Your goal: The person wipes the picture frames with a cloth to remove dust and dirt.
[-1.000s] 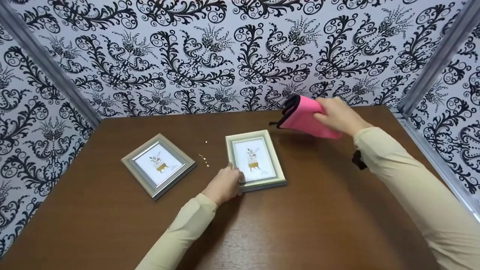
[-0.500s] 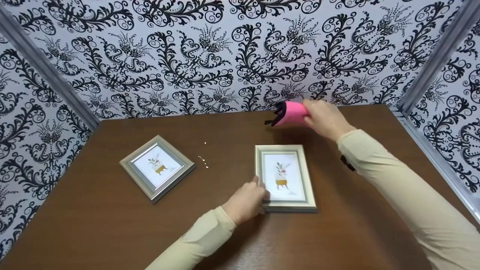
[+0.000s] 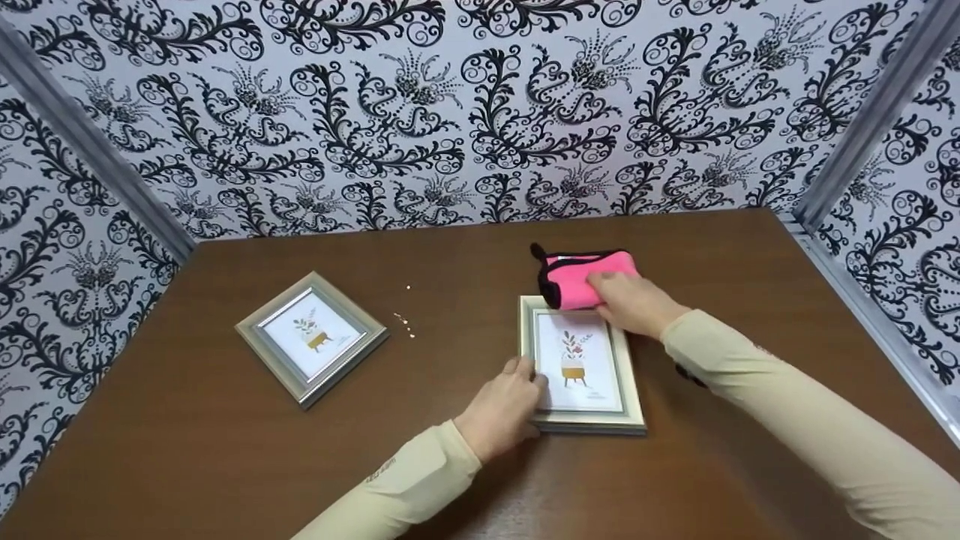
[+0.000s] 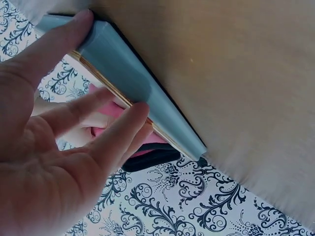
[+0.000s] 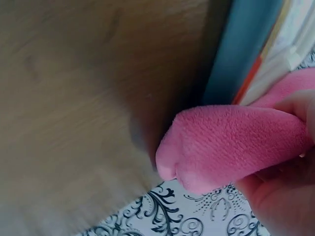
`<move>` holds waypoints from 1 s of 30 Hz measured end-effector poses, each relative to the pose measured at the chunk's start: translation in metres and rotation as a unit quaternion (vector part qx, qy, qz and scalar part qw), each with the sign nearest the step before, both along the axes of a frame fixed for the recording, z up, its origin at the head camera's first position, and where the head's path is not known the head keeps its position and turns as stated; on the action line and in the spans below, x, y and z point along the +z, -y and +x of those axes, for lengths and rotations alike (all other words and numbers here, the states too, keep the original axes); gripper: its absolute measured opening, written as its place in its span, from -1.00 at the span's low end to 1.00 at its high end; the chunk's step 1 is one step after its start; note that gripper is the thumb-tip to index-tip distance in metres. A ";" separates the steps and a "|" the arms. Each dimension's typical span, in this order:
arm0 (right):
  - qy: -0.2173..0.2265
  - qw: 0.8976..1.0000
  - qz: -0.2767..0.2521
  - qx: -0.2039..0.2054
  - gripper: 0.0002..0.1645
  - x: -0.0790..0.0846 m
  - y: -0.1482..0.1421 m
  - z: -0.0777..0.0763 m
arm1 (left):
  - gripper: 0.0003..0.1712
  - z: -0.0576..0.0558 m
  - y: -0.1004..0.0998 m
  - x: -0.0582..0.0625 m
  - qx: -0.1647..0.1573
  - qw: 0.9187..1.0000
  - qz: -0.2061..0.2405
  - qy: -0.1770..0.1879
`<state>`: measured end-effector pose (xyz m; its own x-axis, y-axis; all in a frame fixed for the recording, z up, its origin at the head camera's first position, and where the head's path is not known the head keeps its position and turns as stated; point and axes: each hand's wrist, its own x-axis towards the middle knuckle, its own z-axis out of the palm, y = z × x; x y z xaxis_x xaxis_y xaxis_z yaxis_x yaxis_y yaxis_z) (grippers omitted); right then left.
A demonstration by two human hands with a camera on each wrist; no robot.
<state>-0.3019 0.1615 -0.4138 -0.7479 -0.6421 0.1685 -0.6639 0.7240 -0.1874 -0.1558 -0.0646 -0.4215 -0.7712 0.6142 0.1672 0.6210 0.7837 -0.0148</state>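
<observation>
In the head view, a cream picture frame [image 3: 577, 421] with a plant print lies flat, right of the table's middle. My left hand [image 3: 501, 405] holds its near left corner. The left wrist view shows the thumb [image 4: 64, 42] at the corner of the frame's grey-blue side, with fingertips [image 4: 140, 112] along its edge. My right hand [image 3: 637, 300] grips a folded pink cloth [image 3: 577, 289] with black trim over the frame's far end. In the right wrist view, the plush cloth [image 5: 236, 142] bulges past the frame's side [image 5: 243, 49], gripped between thumb and fingers.
A second, silvery picture frame [image 3: 277, 360] lies turned like a diamond on the left of the brown table [image 3: 187, 465]. Small white crumbs [image 3: 405, 322] are scattered between the two frames. Black-and-white patterned walls [image 3: 450, 112] close off the back and sides.
My left hand has slid the cream frame right and nearer, turning it a little. My right hand has brought the pink cloth left and down onto the frame's far end.
</observation>
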 end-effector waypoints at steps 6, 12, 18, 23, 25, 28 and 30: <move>0.010 0.999 -0.007 0.033 -0.82 0.005 0.003 -0.006 | -0.23 -0.006 0.000 0.002 0.010 0.999 -0.032 0.024; 0.061 0.998 0.008 0.021 -0.85 0.012 0.025 -0.008 | -0.31 -0.019 0.001 0.000 -0.031 0.997 -0.060 0.047; 0.096 0.994 0.027 0.048 -0.46 0.012 0.064 -0.003 | -0.29 -0.020 -0.002 0.003 -0.023 0.997 -0.065 0.042; 0.071 0.993 0.040 0.086 -0.34 0.008 0.076 -0.004 | -0.29 -0.019 -0.005 0.007 0.000 0.996 -0.070 0.048; 0.072 0.993 0.040 0.081 -0.34 0.008 0.072 -0.006 | -0.31 -0.019 -0.005 0.007 0.002 0.996 -0.074 0.042; 0.088 0.993 0.041 0.067 -0.32 0.008 0.059 -0.008 | -0.36 -0.019 -0.005 0.007 0.000 0.997 -0.072 0.034; 0.101 0.992 0.045 0.054 -0.31 0.008 0.049 -0.010 | -0.41 -0.019 -0.004 0.008 -0.001 0.997 -0.066 0.029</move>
